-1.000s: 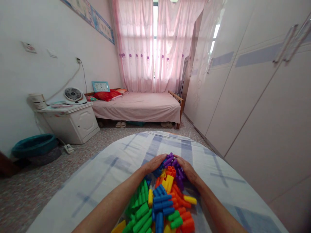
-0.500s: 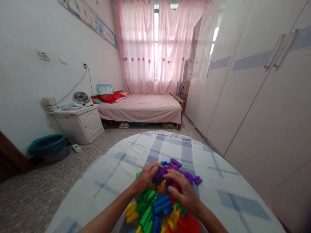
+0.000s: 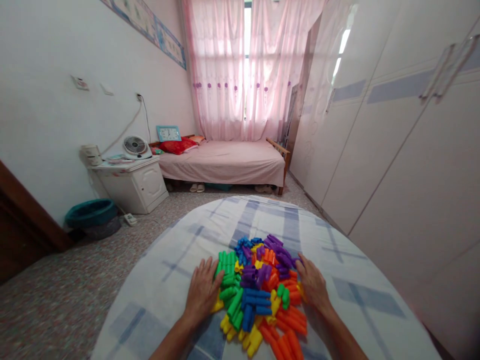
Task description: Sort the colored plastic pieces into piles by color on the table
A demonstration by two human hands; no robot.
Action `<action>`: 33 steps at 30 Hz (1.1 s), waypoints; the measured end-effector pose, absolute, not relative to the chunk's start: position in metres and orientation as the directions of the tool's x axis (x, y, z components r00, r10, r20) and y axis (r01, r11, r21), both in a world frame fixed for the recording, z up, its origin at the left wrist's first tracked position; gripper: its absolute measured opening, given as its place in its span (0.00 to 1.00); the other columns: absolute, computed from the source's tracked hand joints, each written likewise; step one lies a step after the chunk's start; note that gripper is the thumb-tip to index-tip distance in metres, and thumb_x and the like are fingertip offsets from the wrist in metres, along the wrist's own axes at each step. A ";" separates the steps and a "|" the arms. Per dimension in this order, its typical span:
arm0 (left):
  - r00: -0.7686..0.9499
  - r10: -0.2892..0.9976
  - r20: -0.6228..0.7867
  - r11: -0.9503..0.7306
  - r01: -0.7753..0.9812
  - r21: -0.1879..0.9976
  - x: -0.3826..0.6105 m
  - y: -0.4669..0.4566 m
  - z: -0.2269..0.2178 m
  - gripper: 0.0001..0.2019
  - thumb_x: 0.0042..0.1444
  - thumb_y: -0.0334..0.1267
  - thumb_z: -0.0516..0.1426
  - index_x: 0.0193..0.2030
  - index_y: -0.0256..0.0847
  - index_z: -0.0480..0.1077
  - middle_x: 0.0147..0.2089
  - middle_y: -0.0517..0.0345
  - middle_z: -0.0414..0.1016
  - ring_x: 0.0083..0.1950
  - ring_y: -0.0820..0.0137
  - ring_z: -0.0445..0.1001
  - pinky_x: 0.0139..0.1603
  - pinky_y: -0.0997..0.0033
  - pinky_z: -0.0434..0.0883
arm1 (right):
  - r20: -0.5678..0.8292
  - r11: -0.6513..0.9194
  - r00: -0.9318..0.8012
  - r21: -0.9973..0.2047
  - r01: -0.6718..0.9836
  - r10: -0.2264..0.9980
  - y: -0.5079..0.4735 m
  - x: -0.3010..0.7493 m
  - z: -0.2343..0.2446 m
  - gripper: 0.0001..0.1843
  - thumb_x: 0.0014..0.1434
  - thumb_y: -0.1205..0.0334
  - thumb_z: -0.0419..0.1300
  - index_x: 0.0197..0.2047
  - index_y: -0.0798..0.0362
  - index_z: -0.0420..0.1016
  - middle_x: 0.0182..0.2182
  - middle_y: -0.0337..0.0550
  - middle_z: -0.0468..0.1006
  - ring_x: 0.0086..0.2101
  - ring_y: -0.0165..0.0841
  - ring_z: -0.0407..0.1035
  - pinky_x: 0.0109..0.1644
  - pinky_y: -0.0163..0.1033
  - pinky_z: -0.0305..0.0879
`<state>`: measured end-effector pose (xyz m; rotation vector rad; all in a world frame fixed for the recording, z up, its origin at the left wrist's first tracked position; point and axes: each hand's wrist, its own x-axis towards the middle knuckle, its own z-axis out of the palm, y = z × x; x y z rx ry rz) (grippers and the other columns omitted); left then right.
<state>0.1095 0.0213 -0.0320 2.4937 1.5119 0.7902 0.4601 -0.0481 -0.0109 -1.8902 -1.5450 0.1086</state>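
Observation:
A pile of tube-shaped plastic pieces lies on the tablecloth in front of me. Green pieces point(image 3: 230, 290) make up its left side, and blue pieces point(image 3: 255, 306) sit at the middle front. Purple pieces point(image 3: 255, 275) cover the centre and the far right, with orange pieces point(image 3: 290, 320) along the near right and yellow pieces point(image 3: 252, 341) at the front. My left hand point(image 3: 202, 289) rests palm down against the pile's left edge, fingers stretched beside the green pieces. On the opposite edge, my right hand point(image 3: 313, 282) lies with extended fingers, its fingertips by purple and orange pieces.
The round table wears a white and blue checked cloth point(image 3: 180, 295). Beyond it stand a bed point(image 3: 225, 160), a white cabinet point(image 3: 131, 185) with a fan point(image 3: 135, 146), and a teal-lined bin point(image 3: 92, 215). A white wardrobe point(image 3: 375, 150) lines the right side.
Both hands have moved apart from over the pile to its left and right edges. More of the pieces now show, and the camera view has shifted slightly.

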 end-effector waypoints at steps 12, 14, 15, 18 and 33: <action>0.164 0.959 0.230 -0.268 0.272 0.924 0.200 -0.003 0.028 0.25 0.59 0.49 0.50 0.60 0.40 0.61 0.65 0.49 0.59 0.68 0.63 0.54 0.68 0.59 0.50 | 0.118 0.001 0.388 -0.957 0.290 0.914 -0.034 0.360 0.019 0.38 0.55 0.37 0.50 0.60 0.56 0.64 0.60 0.50 0.64 0.60 0.42 0.57 0.66 0.48 0.47; 0.167 0.950 0.263 -0.299 0.253 0.920 0.209 -0.001 0.035 0.23 0.57 0.47 0.53 0.57 0.39 0.65 0.64 0.49 0.60 0.67 0.62 0.55 0.68 0.57 0.51 | 0.096 0.024 0.376 -0.981 0.193 0.921 -0.029 0.353 0.023 0.39 0.53 0.35 0.52 0.57 0.55 0.67 0.58 0.50 0.67 0.59 0.42 0.58 0.65 0.48 0.49; 0.171 0.944 0.284 -0.320 0.245 0.915 0.214 0.000 0.039 0.21 0.57 0.45 0.54 0.55 0.39 0.67 0.64 0.49 0.61 0.66 0.62 0.56 0.68 0.56 0.52 | 0.084 0.037 0.370 -0.990 0.134 0.925 -0.027 0.351 0.025 0.38 0.51 0.34 0.53 0.56 0.55 0.68 0.57 0.49 0.68 0.59 0.43 0.59 0.65 0.48 0.51; 0.228 0.906 0.356 -0.402 0.204 0.893 0.225 0.000 0.053 0.16 0.58 0.44 0.53 0.50 0.41 0.71 0.58 0.51 0.68 0.62 0.61 0.62 0.65 0.55 0.56 | 0.020 0.057 0.319 -0.993 -0.106 0.948 -0.025 0.348 0.033 0.35 0.50 0.34 0.54 0.52 0.51 0.72 0.55 0.46 0.71 0.57 0.44 0.61 0.61 0.50 0.58; 0.548 0.773 0.320 -0.559 0.348 0.753 0.116 -0.065 0.041 0.44 0.42 0.64 0.59 0.65 0.52 0.56 0.69 0.50 0.52 0.68 0.50 0.54 0.66 0.49 0.55 | 0.110 -0.020 0.328 -0.929 0.370 0.938 -0.129 0.405 0.033 0.32 0.55 0.41 0.53 0.59 0.46 0.65 0.59 0.45 0.67 0.59 0.45 0.59 0.61 0.52 0.57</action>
